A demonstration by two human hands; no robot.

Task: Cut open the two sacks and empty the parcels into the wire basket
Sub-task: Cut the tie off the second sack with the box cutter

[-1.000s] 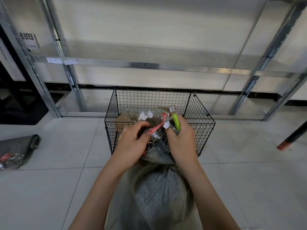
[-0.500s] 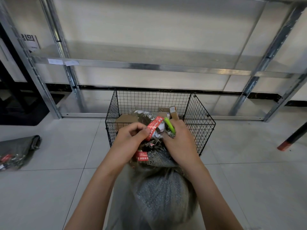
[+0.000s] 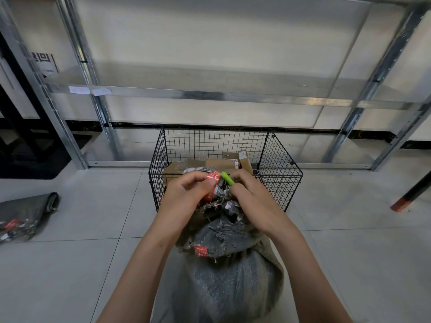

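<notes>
A full grey woven sack (image 3: 231, 280) stands on the floor right in front of me, its frayed, bunched top carrying red tape (image 3: 213, 180). My left hand (image 3: 186, 197) pinches the taped top of the sack. My right hand (image 3: 253, 197) grips a green cutter (image 3: 228, 178) whose tip lies against the tape. Just beyond, the black wire basket (image 3: 279, 164) holds several brown cardboard parcels (image 3: 221, 163). A second grey sack (image 3: 25, 213) lies flat on the floor at the far left.
A metal shelving rack (image 3: 210, 95) runs along the wall behind the basket, its uprights reaching the floor. A dark table leg with a red foot (image 3: 410, 194) slants in at the right. Pale floor tiles (image 3: 81, 264) surround the sack.
Both hands have dropped slightly with the sack top. The green cutter has tilted from upright to slanting left against the tape, and the sack mouth looks more torn and spread.
</notes>
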